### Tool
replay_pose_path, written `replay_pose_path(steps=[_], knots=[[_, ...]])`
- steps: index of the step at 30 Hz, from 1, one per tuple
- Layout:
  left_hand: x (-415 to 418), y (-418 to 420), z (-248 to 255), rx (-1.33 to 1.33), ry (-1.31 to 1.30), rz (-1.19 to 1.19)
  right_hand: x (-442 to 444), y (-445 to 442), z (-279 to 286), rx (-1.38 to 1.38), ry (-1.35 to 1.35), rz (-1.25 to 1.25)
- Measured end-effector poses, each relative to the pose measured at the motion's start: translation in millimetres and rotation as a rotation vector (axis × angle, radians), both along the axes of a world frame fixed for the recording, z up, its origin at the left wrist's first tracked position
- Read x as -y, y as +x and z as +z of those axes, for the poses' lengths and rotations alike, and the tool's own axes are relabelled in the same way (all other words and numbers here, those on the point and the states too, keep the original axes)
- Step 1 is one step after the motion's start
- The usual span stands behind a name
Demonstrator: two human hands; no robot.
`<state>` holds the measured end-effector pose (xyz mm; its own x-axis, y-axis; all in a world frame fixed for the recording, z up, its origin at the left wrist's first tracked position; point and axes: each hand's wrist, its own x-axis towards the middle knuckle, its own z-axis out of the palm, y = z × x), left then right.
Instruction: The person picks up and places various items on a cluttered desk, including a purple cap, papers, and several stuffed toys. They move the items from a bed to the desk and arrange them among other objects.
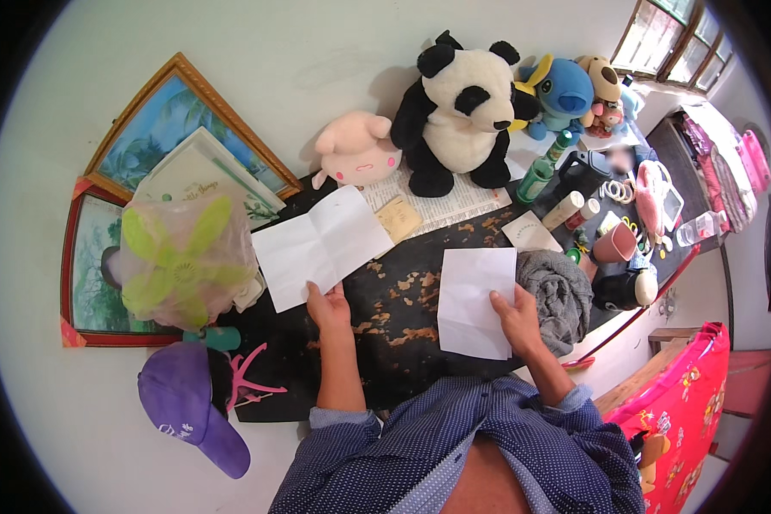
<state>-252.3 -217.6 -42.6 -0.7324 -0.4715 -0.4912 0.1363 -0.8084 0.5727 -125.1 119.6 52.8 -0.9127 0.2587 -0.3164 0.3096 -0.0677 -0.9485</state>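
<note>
My left hand [329, 307] grips the lower edge of a creased sheet of white paper [321, 247], thumb on top. The sheet's far right corner lies over a yellowish slip of paper [398, 218] and a printed newspaper sheet [462, 205]. In my right hand [517, 318] is a second piece of white paper [474, 302], which looks folded and has a crease across its lower part; my thumb presses on its right side. Both papers are above a worn black tabletop [392, 347]. A rolled grey knitted cloth [556, 299] lies just right of my right hand.
A plush panda [466, 122] and a pink plush toy [358, 151] stand along the wall. Framed pictures [193, 96] and a bagged fan [183, 270] are at the left, a purple cap [183, 398] below. A green bottle [540, 173], cup [614, 243] and plastic bottle [700, 228] stand right.
</note>
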Motion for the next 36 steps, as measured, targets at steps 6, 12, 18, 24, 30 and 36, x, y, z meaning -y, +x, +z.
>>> replay_pose_path(steps=[6,12,18,24,30,36], knots=[[12.0,-20.8,-2.9,-0.006,-0.014,0.024,-9.1,-11.5,-11.3,0.022,0.298,-0.007],[21.4,-24.5,-5.3,0.025,-0.005,-0.011,-9.4,-15.1,-7.7,0.029,0.534,-0.128],[25.9,-30.2,-4.4,0.024,-0.014,0.065,-3.5,-14.7,1.8,-0.170,0.849,-0.035],[10.3,-35.1,1.9,0.036,-0.026,0.109,11.5,-26.6,8.6,-0.301,1.043,0.104],[18.9,-23.5,5.3,0.024,-0.103,0.077,67.8,-71.9,10.1,-0.473,0.914,0.377],[14.0,-4.0,10.1,0.026,-0.144,0.006,138.2,-107.5,-3.9,-0.546,0.893,0.567]])
